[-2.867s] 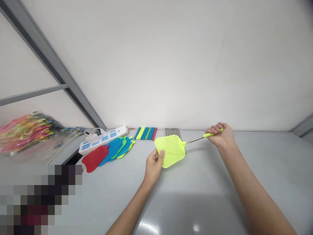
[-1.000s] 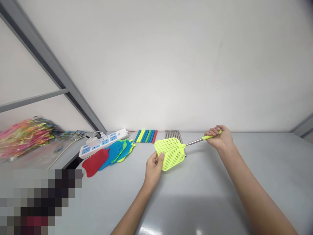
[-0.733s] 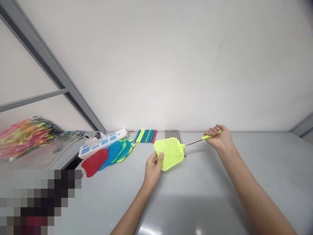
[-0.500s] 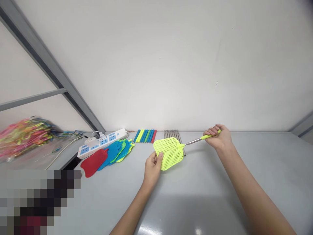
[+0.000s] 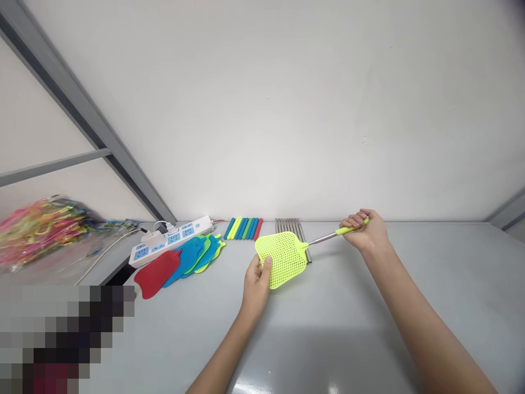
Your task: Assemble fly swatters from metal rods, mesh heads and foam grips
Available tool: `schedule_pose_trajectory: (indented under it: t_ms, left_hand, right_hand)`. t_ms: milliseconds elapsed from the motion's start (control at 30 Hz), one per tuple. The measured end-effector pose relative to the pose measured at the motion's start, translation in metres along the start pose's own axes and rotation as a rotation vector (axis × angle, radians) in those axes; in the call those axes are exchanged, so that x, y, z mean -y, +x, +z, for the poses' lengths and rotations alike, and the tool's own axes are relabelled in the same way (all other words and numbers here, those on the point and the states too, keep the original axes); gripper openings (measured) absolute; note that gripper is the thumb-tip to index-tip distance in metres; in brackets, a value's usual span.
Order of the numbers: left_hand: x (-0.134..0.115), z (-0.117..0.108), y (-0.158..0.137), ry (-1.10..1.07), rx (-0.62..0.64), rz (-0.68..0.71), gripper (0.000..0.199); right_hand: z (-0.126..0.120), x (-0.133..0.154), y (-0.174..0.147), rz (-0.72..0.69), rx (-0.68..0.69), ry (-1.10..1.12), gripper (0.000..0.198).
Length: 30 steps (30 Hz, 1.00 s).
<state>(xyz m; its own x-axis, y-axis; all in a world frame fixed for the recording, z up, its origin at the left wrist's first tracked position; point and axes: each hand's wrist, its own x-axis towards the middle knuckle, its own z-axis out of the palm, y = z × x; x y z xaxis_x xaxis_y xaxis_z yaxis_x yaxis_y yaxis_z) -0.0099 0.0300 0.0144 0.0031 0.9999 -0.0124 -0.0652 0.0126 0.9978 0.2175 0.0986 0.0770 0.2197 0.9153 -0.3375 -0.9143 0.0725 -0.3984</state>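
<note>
Clearly, the yellow-green fly swatter (image 5: 287, 260) is held up over the table (image 5: 328, 312), slanting between the person's hands; the left hand (image 5: 255, 280) pinches the near left edge of its holed head, thumb on top; the right hand (image 5: 368, 231) is wrapped round the grip (image 5: 343, 230) at the other end; from where I stand it looks light, the head probably thin and bendy, the metal rod (image 5: 322, 238) stiff, the smooth grip perhaps slightly slippery; I'd judge the grip the firmest hold, with just a gentle pinch for the head.
</note>
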Motion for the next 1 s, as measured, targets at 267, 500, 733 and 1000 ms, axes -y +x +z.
schedule_pose_trajectory:
  t_ms: [267,500,733,1000]
  left_hand:
    - [-0.0011,0.003,-0.0042,0.022,-0.037,-0.021,0.046]
    - [-0.0021,0.003,-0.0052,0.033,-0.027,-0.039,0.046]
    - [-0.003,0.0028,-0.0052,0.025,-0.035,-0.028,0.046]
    - [-0.0049,0.0033,-0.0053,0.001,-0.041,-0.022,0.044]
  right_hand:
    - [0.0016,-0.0007,0.0002,0.005,-0.015,0.015,0.024]
    - [0.0027,-0.0013,0.0002,0.006,-0.031,0.011,0.025]
    - [0.0029,-0.0015,-0.0008,0.007,-0.031,0.005,0.024]
    - [0.0011,-0.0024,0.0002,0.003,-0.018,-0.007,0.024]
